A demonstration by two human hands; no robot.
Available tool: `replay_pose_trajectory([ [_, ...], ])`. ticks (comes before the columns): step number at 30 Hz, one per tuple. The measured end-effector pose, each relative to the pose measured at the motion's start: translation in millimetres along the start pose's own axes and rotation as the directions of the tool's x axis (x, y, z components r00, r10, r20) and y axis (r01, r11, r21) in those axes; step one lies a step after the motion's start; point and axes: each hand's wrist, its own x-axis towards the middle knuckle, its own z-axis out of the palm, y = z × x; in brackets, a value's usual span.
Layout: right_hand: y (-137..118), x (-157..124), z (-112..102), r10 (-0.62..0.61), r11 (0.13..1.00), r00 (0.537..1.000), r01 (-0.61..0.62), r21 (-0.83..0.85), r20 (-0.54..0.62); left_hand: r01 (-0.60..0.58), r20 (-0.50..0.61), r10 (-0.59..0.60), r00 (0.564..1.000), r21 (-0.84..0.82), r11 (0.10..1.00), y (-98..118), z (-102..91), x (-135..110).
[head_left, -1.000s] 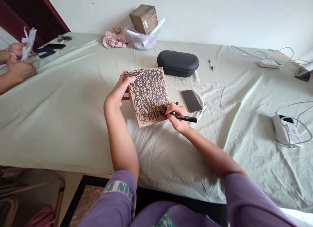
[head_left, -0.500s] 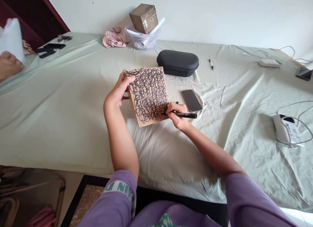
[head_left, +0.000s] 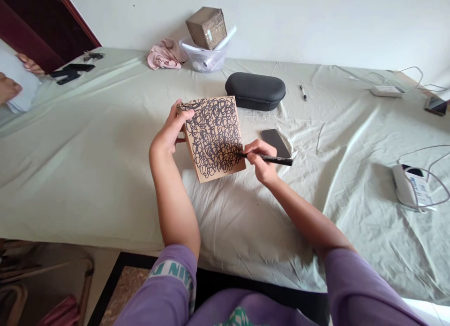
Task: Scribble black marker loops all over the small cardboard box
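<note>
Black marker (head_left: 279, 160) pinched in the right hand (head_left: 259, 159), yes?
Yes, thumb and fingers pressed together round the barrel, tip pointing left at the scribbled face, near its right edge. Touching or just above it, can't tell

Left hand (head_left: 169, 133)?
Clamps the left edge of a kraft cardboard box (head_left: 214, 138), thumb on the face near the far corner, fingertips behind, mostly hidden

Box lying how?
Tilted, long axis running far to near, between both hands, black looped scribble across the face. Left hand is the one holding it; the marker tip sits off to the right. Lower edge on the cloth or not, can't tell

Around it?
Black smartphone (head_left: 276, 142) just past the right hand, black glasses case (head_left: 255, 91) farther off, loose marker (head_left: 303, 92) beyond the phone, all on a pale green sheet (head_left: 105, 152). Far left, a co-worker's hand (head_left: 7, 88) beside pale paper (head_left: 21, 82)
</note>
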Motion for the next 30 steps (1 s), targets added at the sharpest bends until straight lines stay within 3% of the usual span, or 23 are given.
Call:
replay_pose_trajectory([
  [3,-1.2,10.7,-10.5,-0.009,1.0,0.989,0.01,0.007,-0.15,-0.032,0.035,0.032,0.999,0.01,0.999,0.8,-0.2,-0.9],
  [7,-4.9,29.3,-25.8,0.05,0.999,0.971,-0.053,-0.006,-0.235,-0.094,0.054,0.094,0.994,0.001,0.996,2.0,-0.7,-3.1],
  [10,-12.7,42.1,-42.3,0.154,0.98,0.966,-0.177,-0.093,-0.21,-0.187,0.064,0.19,0.98,-0.051,0.981,2.9,-1.0,-4.9],
  [13,-27.5,50.9,-63.2,0.329,0.934,0.942,-0.335,-0.123,-0.067,-0.322,0.098,0.331,0.939,-0.093,0.942,3.5,-0.5,-5.9],
  [16,-40.3,53.7,-80.5,0.467,0.884,0.88,-0.462,-0.072,0.092,-0.407,0.098,0.411,0.907,-0.059,0.912,3.6,0.9,-6.0],
  [19,-39.6,51.6,-86.8,0.534,0.846,0.834,-0.527,-0.085,0.137,-0.427,0.097,0.428,0.899,-0.025,0.904,3.4,2.1,-6.4],
  [21,-32.9,48.8,-84.5,0.592,0.8,0.794,-0.559,-0.22,0.135,-0.432,0.104,0.432,0.896,-0.017,0.902,3.4,2.5,-6.9],
  [25,-22.6,42.2,-69.7,0.745,0.593,0.644,-0.522,-0.613,0.172,-0.446,0.119,0.443,0.888,-0.007,0.895,3.7,2.7,-7.2],
  [30,-20.8,33.0,-45.0,0.834,0.465,0.501,-0.413,-0.783,0.23,-0.455,0.125,0.454,0.882,-0.02,0.89,3.0,2.6,-5.8],
])
